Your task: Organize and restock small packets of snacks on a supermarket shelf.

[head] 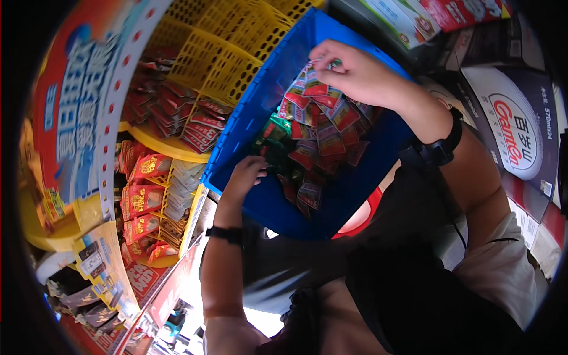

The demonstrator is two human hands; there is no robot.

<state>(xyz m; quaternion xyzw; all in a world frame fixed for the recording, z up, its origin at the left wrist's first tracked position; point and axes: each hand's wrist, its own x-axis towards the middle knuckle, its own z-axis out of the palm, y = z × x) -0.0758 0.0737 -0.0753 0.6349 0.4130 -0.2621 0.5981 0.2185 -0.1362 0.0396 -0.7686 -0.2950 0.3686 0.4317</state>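
Observation:
A deep blue plastic crate lies before me. Several small red-and-gold snack packets are heaped inside, with shiny green packets along the left of the heap. High in the crate, my right hand pinches the upper ends of some snack packets, which hang below the fingers. A bit of green shows between those fingers. My left hand is at the crate's near left side, fingers curled beside the dark green packets. Whether it grips anything is hidden in shadow.
Left of the crate stands a display rack with yellow perforated baskets, holding red packets and hanging red bags. A printed sign board borders it. Ganten water cartons are stacked at right. A red round object sits under the crate's near edge.

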